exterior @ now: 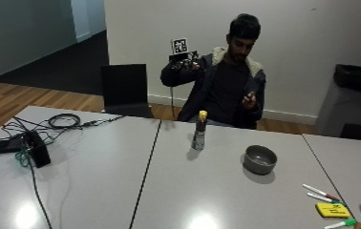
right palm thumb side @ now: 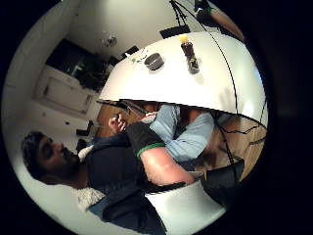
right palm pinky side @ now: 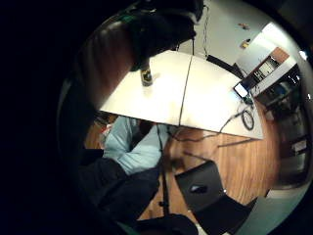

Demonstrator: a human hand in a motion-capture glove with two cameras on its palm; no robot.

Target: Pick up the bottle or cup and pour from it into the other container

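Yellow-capped dark bottle (exterior: 199,130) is seen upright on the grey tabletop (exterior: 168,191), beside a grey bowl (exterior: 259,159); gloved right hand (exterior: 184,63) raised well apart, finger state indeterminable.

Bottle w/ yellow cap (right palm thumb side: 189,57) stands upright on white desk (right palm thumb side: 215,83), dark bowl (right palm thumb side: 154,61) near it, apart; person seated behind desk edge.

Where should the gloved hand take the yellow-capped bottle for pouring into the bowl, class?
Probably round the bottle mid-body, coming from the person's side with the right hand, now raised. It stands upright and slim, apart from the grey bowl, so a side grip below the cap leaves the spout free.
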